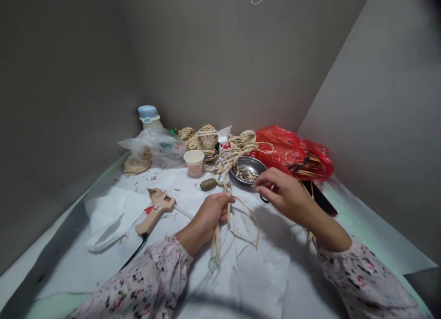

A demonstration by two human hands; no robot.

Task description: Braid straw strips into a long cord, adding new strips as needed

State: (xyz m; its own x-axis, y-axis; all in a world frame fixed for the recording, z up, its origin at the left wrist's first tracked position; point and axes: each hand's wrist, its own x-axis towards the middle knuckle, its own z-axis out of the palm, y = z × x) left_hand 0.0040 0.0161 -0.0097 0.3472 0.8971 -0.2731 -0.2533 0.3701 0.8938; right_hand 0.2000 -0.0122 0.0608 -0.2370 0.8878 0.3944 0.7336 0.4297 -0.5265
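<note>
My left hand (214, 209) pinches the end of a braided straw cord (225, 169) at the middle of the table. Loose straw strands (253, 222) fan out from its fingers to the right and hang below. The finished braid runs up from my fingertips into a loose heap. My right hand (284, 192) is at the near right edge of a steel bowl (248, 163), thumb and forefinger drawn together. What they hold, if anything, is too small to make out. Straw scraps lie in the bowl, and a black ring (263, 198) shows below those fingers.
A hot glue gun (159, 208) lies on the left beside a crumpled white sheet (110, 218). Behind are a paper cup (194, 162), coiled straw rope (207, 137), a clear plastic bag (155, 144) and a blue-lidded bottle (149, 114). A red plastic bag (282, 146) sits back right, near a dark flat object (322, 200).
</note>
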